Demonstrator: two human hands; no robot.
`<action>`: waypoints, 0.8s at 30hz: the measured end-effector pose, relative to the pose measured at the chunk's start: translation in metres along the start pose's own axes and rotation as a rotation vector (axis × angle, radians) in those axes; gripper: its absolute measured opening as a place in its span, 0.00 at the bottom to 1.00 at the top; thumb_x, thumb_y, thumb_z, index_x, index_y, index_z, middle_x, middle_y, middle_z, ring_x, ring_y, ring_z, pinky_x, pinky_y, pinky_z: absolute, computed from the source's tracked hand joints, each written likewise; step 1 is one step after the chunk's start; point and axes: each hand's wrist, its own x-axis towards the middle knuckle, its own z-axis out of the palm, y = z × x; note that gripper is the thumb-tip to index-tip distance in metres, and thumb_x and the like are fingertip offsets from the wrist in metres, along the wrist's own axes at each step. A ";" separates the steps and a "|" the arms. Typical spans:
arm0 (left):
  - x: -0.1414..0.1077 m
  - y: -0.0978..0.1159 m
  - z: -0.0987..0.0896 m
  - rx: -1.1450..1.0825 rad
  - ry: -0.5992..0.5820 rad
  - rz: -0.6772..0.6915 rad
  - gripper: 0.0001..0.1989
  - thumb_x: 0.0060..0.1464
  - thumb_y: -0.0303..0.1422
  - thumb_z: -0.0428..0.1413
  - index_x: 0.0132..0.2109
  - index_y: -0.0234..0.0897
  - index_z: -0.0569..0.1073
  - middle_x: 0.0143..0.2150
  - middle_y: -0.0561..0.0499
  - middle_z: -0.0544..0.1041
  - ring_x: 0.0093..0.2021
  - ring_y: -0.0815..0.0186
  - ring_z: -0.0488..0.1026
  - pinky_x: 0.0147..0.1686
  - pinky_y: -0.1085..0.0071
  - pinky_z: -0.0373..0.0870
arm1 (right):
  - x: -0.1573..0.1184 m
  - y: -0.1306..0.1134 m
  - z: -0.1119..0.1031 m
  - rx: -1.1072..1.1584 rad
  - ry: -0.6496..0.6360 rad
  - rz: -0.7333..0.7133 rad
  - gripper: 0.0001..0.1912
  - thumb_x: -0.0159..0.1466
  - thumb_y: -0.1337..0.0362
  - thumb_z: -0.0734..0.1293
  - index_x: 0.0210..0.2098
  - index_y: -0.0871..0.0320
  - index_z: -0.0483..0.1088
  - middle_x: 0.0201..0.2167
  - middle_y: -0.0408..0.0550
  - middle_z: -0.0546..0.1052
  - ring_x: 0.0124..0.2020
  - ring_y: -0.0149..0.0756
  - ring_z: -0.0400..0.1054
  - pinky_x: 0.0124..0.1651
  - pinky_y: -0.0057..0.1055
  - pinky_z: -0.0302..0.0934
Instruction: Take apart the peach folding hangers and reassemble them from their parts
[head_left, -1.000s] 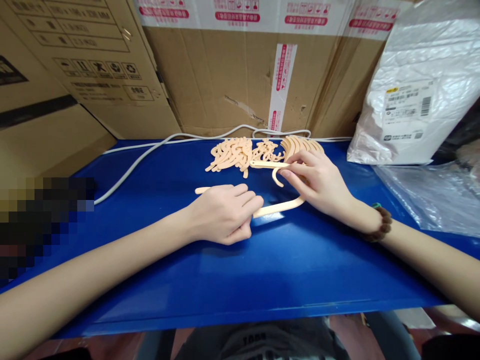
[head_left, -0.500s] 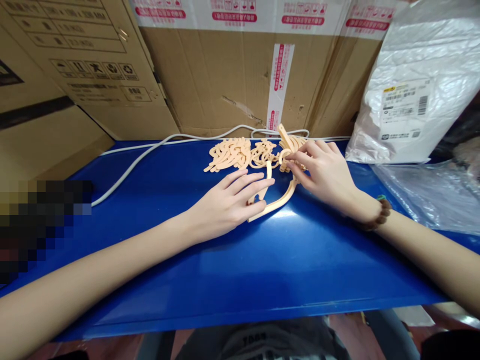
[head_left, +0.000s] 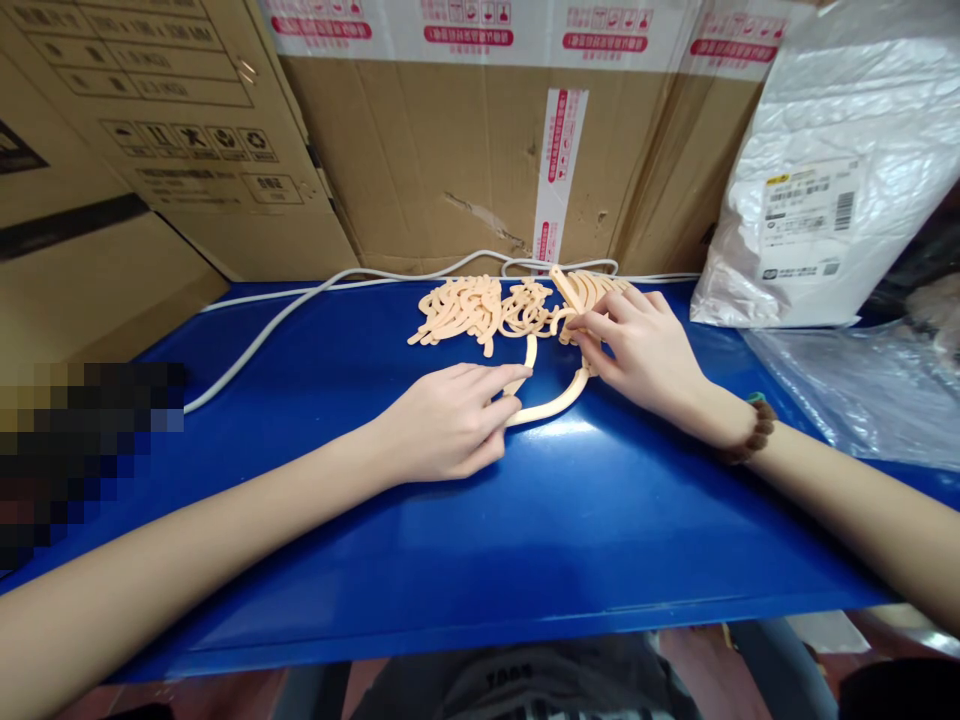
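Brown cardboard boxes (head_left: 450,150) are stacked behind a blue desk (head_left: 480,540), across the upper left and upper middle of the frame. Between the hands, near the centre, a curved strip (head_left: 551,408) is seen, perhaps joined to the pieces at its right end, though that end is partly covered. At the strip's left end, the fingers of the left hand (head_left: 457,425) are drawn in; whether it is gripped cannot be told. Beside them a short bar (head_left: 531,350) is angled upward. By the right hand (head_left: 641,345), a small hook (head_left: 556,320) is pinched between thumb and finger, next to a straight piece (head_left: 566,290) with a hole. Plenty is left loose: a heap of flat pieces (head_left: 461,305), a tangle of small hooks (head_left: 527,308) and a row of curved slats (head_left: 600,285). No finished item is seen set aside. Along the back edge a white cable (head_left: 326,286) is run. At upper right a white plastic bag (head_left: 810,230) is propped, with clear plastic film (head_left: 840,400) below.
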 end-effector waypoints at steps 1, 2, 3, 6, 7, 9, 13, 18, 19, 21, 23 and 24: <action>0.000 0.001 -0.001 -0.001 0.001 -0.010 0.10 0.62 0.31 0.52 0.41 0.30 0.77 0.56 0.35 0.77 0.48 0.54 0.80 0.44 0.62 0.77 | 0.000 -0.001 0.000 0.003 -0.004 0.001 0.16 0.73 0.61 0.58 0.45 0.58 0.76 0.39 0.54 0.76 0.43 0.47 0.65 0.44 0.41 0.53; 0.001 0.001 -0.001 0.003 0.002 -0.018 0.11 0.63 0.33 0.52 0.40 0.31 0.76 0.55 0.36 0.78 0.47 0.54 0.80 0.42 0.63 0.77 | 0.000 -0.002 -0.001 0.007 -0.008 0.001 0.16 0.72 0.61 0.58 0.46 0.58 0.76 0.39 0.54 0.76 0.43 0.47 0.65 0.44 0.41 0.53; 0.001 0.002 -0.001 0.011 0.001 -0.024 0.12 0.64 0.35 0.53 0.39 0.31 0.76 0.55 0.37 0.78 0.46 0.56 0.80 0.41 0.65 0.77 | 0.000 -0.003 -0.001 0.012 -0.014 0.001 0.16 0.72 0.61 0.58 0.46 0.58 0.76 0.39 0.54 0.76 0.43 0.47 0.65 0.45 0.41 0.53; 0.000 0.003 0.000 0.029 -0.006 -0.022 0.12 0.66 0.34 0.51 0.38 0.33 0.74 0.54 0.40 0.78 0.44 0.60 0.80 0.38 0.69 0.76 | 0.000 -0.004 -0.002 0.031 -0.034 -0.004 0.15 0.71 0.62 0.59 0.45 0.58 0.77 0.39 0.55 0.76 0.43 0.47 0.65 0.47 0.42 0.53; -0.001 0.003 0.000 0.023 -0.007 -0.023 0.11 0.67 0.33 0.50 0.39 0.33 0.74 0.54 0.40 0.78 0.44 0.61 0.80 0.39 0.69 0.75 | 0.000 -0.005 -0.002 0.036 -0.038 -0.006 0.15 0.71 0.62 0.59 0.45 0.58 0.77 0.40 0.55 0.76 0.42 0.46 0.65 0.48 0.42 0.54; -0.002 0.004 0.002 -0.004 -0.007 -0.025 0.10 0.67 0.32 0.50 0.42 0.33 0.74 0.54 0.41 0.78 0.45 0.62 0.80 0.40 0.70 0.75 | 0.000 -0.005 -0.002 0.040 -0.042 -0.009 0.15 0.71 0.62 0.59 0.44 0.58 0.76 0.40 0.55 0.76 0.42 0.46 0.65 0.49 0.43 0.54; -0.003 0.004 0.004 -0.041 0.009 -0.022 0.10 0.67 0.29 0.50 0.51 0.31 0.72 0.54 0.43 0.78 0.47 0.62 0.79 0.42 0.70 0.75 | 0.000 -0.005 -0.002 0.011 -0.050 -0.005 0.15 0.71 0.62 0.58 0.45 0.58 0.76 0.39 0.56 0.76 0.43 0.48 0.65 0.47 0.43 0.54; -0.003 0.004 0.005 -0.041 0.028 -0.010 0.10 0.67 0.27 0.50 0.51 0.31 0.72 0.53 0.43 0.79 0.47 0.63 0.79 0.43 0.70 0.75 | 0.000 -0.004 -0.001 0.025 -0.061 -0.016 0.15 0.71 0.62 0.59 0.45 0.59 0.76 0.40 0.55 0.76 0.43 0.47 0.66 0.50 0.43 0.55; -0.003 0.004 0.005 -0.039 0.025 -0.009 0.10 0.67 0.27 0.49 0.51 0.31 0.72 0.53 0.43 0.78 0.47 0.63 0.79 0.42 0.71 0.75 | 0.000 -0.004 0.000 0.034 -0.065 -0.020 0.15 0.71 0.62 0.59 0.44 0.59 0.76 0.40 0.55 0.76 0.43 0.46 0.66 0.50 0.42 0.55; -0.003 0.003 0.005 -0.033 0.021 -0.009 0.10 0.67 0.26 0.48 0.51 0.31 0.71 0.54 0.43 0.78 0.47 0.64 0.79 0.42 0.71 0.74 | 0.000 -0.005 0.000 0.041 -0.072 -0.031 0.15 0.71 0.63 0.58 0.44 0.59 0.76 0.40 0.55 0.76 0.43 0.46 0.65 0.51 0.43 0.54; -0.002 0.003 0.005 -0.025 0.024 -0.012 0.11 0.67 0.26 0.48 0.51 0.32 0.71 0.54 0.43 0.78 0.48 0.64 0.79 0.42 0.72 0.74 | 0.000 -0.005 0.000 0.034 -0.081 -0.050 0.15 0.72 0.62 0.58 0.44 0.60 0.76 0.39 0.55 0.75 0.43 0.46 0.65 0.51 0.42 0.54; -0.002 0.003 0.005 -0.020 0.028 -0.017 0.10 0.67 0.26 0.48 0.51 0.32 0.71 0.53 0.43 0.79 0.48 0.63 0.78 0.43 0.71 0.74 | 0.000 -0.005 0.000 0.031 -0.084 -0.065 0.15 0.72 0.62 0.58 0.43 0.60 0.76 0.39 0.55 0.75 0.43 0.46 0.65 0.50 0.42 0.54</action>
